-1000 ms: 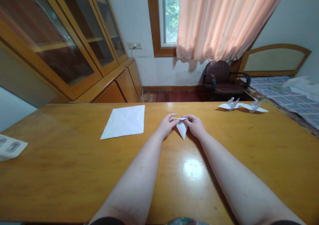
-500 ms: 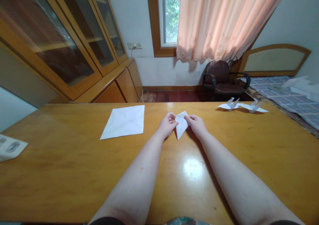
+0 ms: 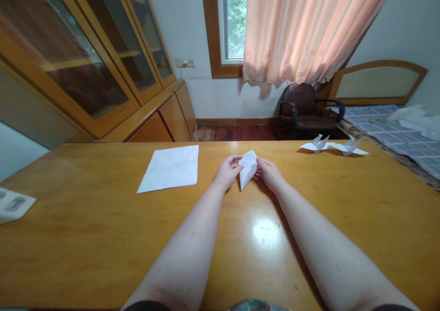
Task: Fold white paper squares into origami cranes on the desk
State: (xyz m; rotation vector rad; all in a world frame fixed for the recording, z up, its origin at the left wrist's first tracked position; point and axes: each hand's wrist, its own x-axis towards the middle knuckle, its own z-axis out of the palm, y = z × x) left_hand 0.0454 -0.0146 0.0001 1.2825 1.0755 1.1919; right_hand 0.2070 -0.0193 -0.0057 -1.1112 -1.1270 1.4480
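Note:
A small white folded paper [image 3: 248, 168], kite-shaped with its long point toward me, is held between both hands just above the table. My left hand [image 3: 228, 172] pinches its left edge between thumb and fingers. On the opposite edge, my right hand [image 3: 270, 173] grips it with the thumb on top and the fingers partly hidden behind. To the left lies a flat white sheet of paper [image 3: 170, 169] with faint creases. Two folded paper cranes, a left one [image 3: 316, 144] and a right one [image 3: 349, 147], stand at the table's far right.
The wooden table [image 3: 103, 242] spans the view. At its left edge lies a white object with grey oval marks [image 3: 15, 205]. Beyond the far edge are a brown office chair [image 3: 302, 104], a bed with a checked cover [image 3: 385, 127] and a glass-fronted cabinet [image 3: 151, 102].
The folded paper has shifted slightly left and away from me. My right thumb has moved from the paper's upper face to its right edge. The sheet and cranes rest as before.

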